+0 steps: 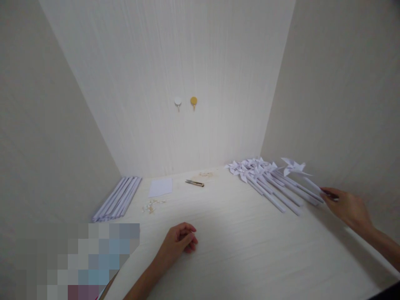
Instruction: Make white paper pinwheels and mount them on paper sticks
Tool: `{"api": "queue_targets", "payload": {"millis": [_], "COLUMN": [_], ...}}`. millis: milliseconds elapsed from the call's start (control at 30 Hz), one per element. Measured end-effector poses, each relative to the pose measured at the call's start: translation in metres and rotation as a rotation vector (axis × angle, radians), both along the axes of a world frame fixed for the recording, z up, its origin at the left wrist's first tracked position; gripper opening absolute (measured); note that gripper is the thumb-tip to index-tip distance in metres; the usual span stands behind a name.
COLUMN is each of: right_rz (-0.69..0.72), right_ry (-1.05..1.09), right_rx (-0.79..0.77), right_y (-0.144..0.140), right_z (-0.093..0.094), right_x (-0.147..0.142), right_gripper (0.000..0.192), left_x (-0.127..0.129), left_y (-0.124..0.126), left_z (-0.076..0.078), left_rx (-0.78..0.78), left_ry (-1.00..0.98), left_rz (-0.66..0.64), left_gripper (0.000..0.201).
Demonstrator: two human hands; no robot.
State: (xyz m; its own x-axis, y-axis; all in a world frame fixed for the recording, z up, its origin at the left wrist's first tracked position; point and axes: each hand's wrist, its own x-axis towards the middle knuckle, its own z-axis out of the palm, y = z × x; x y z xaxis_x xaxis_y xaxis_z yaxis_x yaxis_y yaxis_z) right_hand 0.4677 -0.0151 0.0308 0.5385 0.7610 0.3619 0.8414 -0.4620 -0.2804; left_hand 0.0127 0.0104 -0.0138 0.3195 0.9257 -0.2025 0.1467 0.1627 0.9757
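Head view, looking down on a pale desk (237, 250) set in a corner of cream walls. Far left, against the wall: a bundle of rolled white paper sticks (117, 198), lying side by side. Just right of them, a scatter of small paper scraps (153, 205), then a flat white paper sheet (160, 187), then a small snipper (194, 183) lying flat with more scraps beyond it. On the back wall above: 2 round hooks, 1 white (178, 101), 1 yellow (193, 101).

Left hand (179, 241): resting on the desk at centre front, fingers curled loosely inward, holding nothing, well apart from the scraps.

Right side: a pile of white paper pinwheels (262, 177), heads toward the back wall, stems fanned toward the front.

Right hand (346, 206): reached out to the far right, fingertips pinched on the stem end of a single pinwheel (293, 166), whose head sits slightly above the pile at its right edge.
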Motion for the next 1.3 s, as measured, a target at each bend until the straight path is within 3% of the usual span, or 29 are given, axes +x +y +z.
{"api": "queue_targets", "payload": {"millis": [300, 833, 1300], "right_rz": [0.061, 0.001, -0.031], "right_ry": [-0.055, -0.056, -0.040], "right_rx": [-0.100, -0.217, -0.212], "right_y": [0.009, 0.013, 0.021], "right_z": [-0.016, -0.014, -0.019], "right_x": [0.001, 0.000, 0.013], "right_gripper": [0.039, 0.043, 0.037], "left_x": [0.000, 0.000, -0.001], "left_y": [0.001, 0.000, 0.001], "left_z": [0.001, 0.003, 0.001], "left_rx": [-0.006, -0.008, -0.003], "left_ry": [0.007, 0.008, 0.021], "left_rz": [-0.005, -0.015, -0.032], "left_gripper": [0.037, 0.036, 0.036]}}
